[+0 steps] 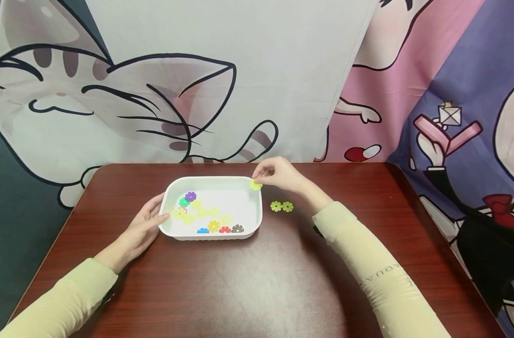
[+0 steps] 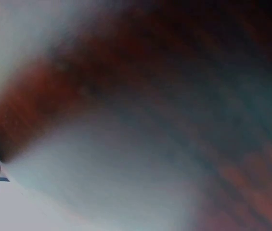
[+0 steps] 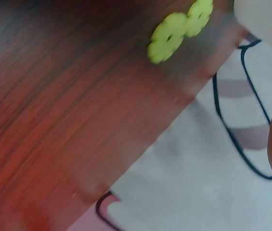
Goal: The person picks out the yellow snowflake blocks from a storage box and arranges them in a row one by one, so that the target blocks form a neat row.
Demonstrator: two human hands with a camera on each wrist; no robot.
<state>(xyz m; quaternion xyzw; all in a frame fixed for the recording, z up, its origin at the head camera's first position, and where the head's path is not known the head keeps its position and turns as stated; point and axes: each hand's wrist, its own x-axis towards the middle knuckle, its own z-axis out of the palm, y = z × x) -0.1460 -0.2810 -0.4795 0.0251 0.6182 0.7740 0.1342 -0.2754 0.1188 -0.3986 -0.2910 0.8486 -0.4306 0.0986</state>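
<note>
As lightness is presumed, a stiff-looking yellow notched plastic disc (image 1: 256, 186) is fittingly edge-pinched by the right hand (image 1: 280, 175). An oblong white plastic tray (image 1: 210, 237) is gripped by the left hand (image 1: 139, 230).

We see a tabletop (image 1: 189, 291) with the look of dark red wood, its streaked grain under a smooth, glossy coat that throws back a pale sheen. The tray (image 1: 214, 237) looks to us like smooth, moulded white plastic. Inside it, the coloured discs (image 1: 213, 226) seem thin plastic, as do the joined yellow-green discs (image 3: 180, 28) outside, whose faces we read as smooth and rather matt. The left sleeve (image 1: 66, 300) and right sleeve (image 1: 375, 267) appear to be matt, creased cloth. We take the printed backdrop (image 1: 299, 70) for matt fabric, lightly wrinkled.
</note>
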